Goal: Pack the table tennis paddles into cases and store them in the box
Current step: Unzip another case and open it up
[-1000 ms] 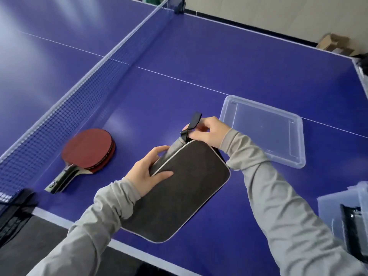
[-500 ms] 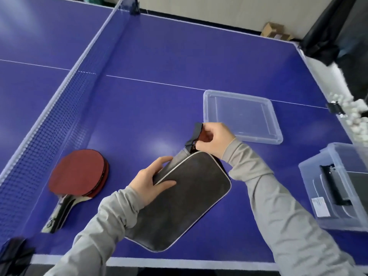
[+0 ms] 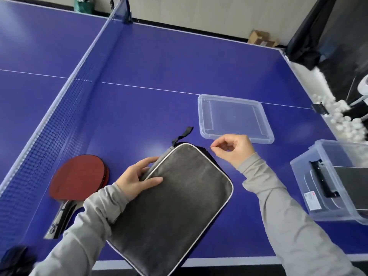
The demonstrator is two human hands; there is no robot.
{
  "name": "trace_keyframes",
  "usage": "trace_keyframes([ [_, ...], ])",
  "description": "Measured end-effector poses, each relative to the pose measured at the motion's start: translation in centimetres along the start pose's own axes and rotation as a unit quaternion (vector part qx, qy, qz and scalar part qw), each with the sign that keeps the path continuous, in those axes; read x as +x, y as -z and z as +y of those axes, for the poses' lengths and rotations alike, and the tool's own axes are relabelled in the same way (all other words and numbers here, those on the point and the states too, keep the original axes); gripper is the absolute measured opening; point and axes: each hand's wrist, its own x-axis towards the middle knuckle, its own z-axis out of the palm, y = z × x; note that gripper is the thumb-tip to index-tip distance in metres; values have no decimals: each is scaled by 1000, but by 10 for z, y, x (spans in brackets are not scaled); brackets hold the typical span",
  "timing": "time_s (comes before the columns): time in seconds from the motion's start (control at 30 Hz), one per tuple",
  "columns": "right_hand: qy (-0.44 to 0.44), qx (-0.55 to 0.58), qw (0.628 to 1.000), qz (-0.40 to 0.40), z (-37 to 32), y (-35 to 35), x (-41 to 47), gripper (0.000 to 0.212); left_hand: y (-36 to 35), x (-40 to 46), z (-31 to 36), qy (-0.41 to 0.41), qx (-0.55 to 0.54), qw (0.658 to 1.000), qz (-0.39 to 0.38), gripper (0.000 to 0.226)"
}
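Grey fabric case [image 3: 171,202] lying at the near edge of the blue table [image 3: 159,62], lower corner overhanging that edge. Soft and light by the look of it, padded, liable to flex and slide on the smooth top, so best pinned flat while the zip is worked. Left hand [image 3: 137,179] doing just that: fingers spread over the case's left side, thumb laid on the grey face, gripping lightly. Right hand [image 3: 233,149] pinching the small metal zipper pull [image 3: 209,149] at the case's upper right corner, other fingers curled. Black loop strap [image 3: 184,134] free at the top, a fair carrying point later.

1 case in hand. 2 red paddles [image 3: 78,177] stacked near the net [image 3: 59,124], toward the near left corner; stiff, light, best taken by the handles. 1 clear lid [image 3: 235,118] flat near the middle line. 1 clear box [image 3: 334,182] by the right edge, something dark and flat already inside, likely another case, not certain.
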Motion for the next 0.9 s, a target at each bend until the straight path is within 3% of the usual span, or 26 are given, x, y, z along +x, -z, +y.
trace_keyframes([
  [0.13,-10,-33,999,31,18,3,-6,25,12,1,-8,43,-87,995,38,42],
  [0.23,-11,-64,997,52,31,4,-14,24,16,1,-12,72,-154,981,96,53],
  [0.47,12,-98,992,84,46,-2,-31,12,1,8,-16,75,-169,968,168,29],
  [0.67,55,-122,987,88,51,-6,-46,10,-14,21,-12,70,-182,950,243,31],
  [0.9,87,-140,979,121,56,-11,-68,14,-26,34,-3,64,-203,893,397,38],
])
